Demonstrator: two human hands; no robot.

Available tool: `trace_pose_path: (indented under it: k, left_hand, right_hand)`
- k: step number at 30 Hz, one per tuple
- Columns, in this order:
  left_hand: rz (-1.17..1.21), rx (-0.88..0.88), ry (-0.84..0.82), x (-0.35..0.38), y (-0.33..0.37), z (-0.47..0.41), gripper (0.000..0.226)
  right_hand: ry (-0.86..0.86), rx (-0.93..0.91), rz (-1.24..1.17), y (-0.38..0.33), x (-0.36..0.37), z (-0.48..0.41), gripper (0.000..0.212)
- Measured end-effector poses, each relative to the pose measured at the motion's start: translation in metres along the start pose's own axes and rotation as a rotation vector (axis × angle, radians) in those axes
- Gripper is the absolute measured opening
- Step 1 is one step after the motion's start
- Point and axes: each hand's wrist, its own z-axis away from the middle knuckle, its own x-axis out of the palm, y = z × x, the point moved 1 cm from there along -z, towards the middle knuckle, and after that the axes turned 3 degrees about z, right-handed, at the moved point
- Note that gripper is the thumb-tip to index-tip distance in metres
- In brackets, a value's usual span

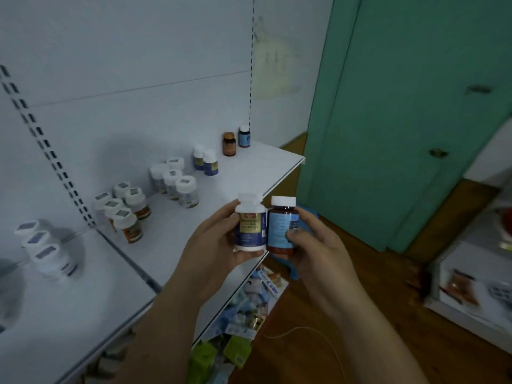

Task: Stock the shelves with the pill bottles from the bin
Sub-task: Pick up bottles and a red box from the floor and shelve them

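Two pill bottles in my hands, in front of the shelf.

My left hand (213, 242) has fingers and thumb curled round a white bottle (250, 223) with a dark blue label. My right hand (313, 245) grips a dark red bottle (281, 225) with a light blue label. Both are upright and touch side by side at the front edge of the shelf (249, 173). I judge this is the carrying step, before placing. Beyond my left hand stand two similar white bottles (205, 161), and further beyond them a small dark bottle (244, 136) with a blue label. Next, I believe, each hand must reach forward to its matching group and set its bottle down upright without knocking the neighbours.
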Motion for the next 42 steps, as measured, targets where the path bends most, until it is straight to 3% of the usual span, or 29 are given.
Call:
trace_pose_path:
  k: [9,16,27,35,39,42]
  left_hand:
    - [-0.133,0.076,0.104,0.041,-0.029,-0.091,0.036]
    - [-0.042,0.114,0.144,0.073,-0.041,-0.142,0.045]
    - [0.003,0.184,0.252,0.048,-0.030,-0.220,0.044]
    - [-0.271,0.335,0.453,0.016,-0.022,-0.276,0.036]
    - [-0.315,0.321,0.480,-0.006,-0.019,-0.291,0.047]
    - [-0.506,0.357,0.564,-0.024,-0.023,-0.300,0.056]
  right_hand:
    - [-0.103,0.027,-0.068,-0.017,-0.060,-0.099,0.041]
    - [-0.229,0.052,-0.024,-0.029,-0.096,-0.179,0.043]
    - [-0.366,0.127,-0.013,-0.015,-0.071,-0.291,0.045]
    - [-0.407,0.034,0.106,-0.005,-0.040,-0.368,0.047]
    - [-0.454,0.057,0.106,0.004,-0.027,-0.401,0.048]
    - [-0.477,0.079,0.117,0.010,-0.021,-0.426,0.046]
